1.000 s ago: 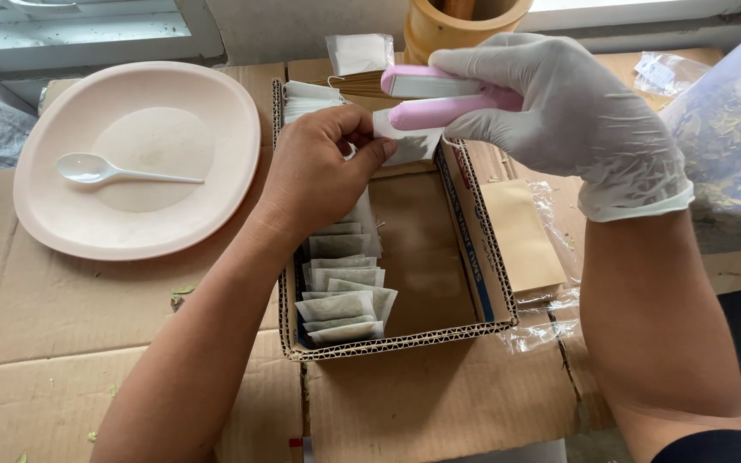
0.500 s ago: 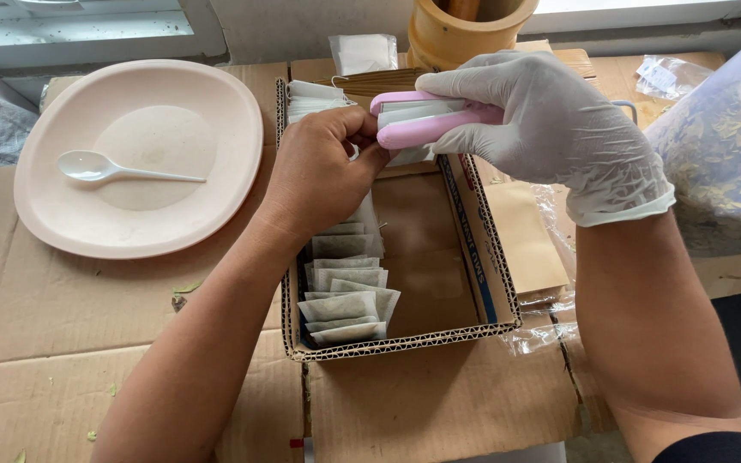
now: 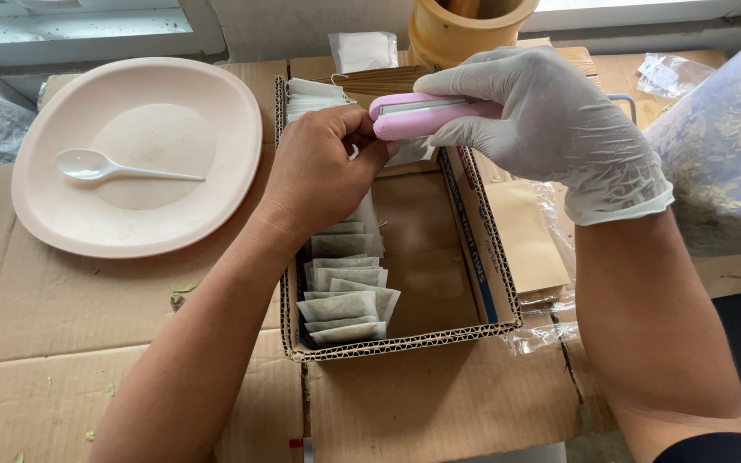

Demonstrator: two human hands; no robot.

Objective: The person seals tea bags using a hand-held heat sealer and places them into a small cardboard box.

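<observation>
My right hand (image 3: 551, 129), in a white glove, grips a pink handheld sealer (image 3: 418, 116) above the far end of a shallow cardboard box (image 3: 486, 283). Its jaws are pressed together. My bare left hand (image 3: 319, 171) pinches a small white tea bag (image 3: 409, 153) at the sealer's left end; most of the bag is hidden behind my fingers. A row of several filled tea bags (image 3: 345, 283) stands along the box's left side below my left hand.
A pale pink plate (image 3: 139, 154) with a white plastic spoon (image 3: 100, 165) lies at the left on flattened cardboard. A wooden mortar (image 3: 465, 30) stands at the back. A clear bag of dried leaves (image 3: 722, 154) fills the right. Brown paper packets (image 3: 525, 240) lie beside the box.
The sealer's jaws have closed under my right hand. Both hands stay over the box's far end, with the left hand's fingers drawn closer to the sealer.
</observation>
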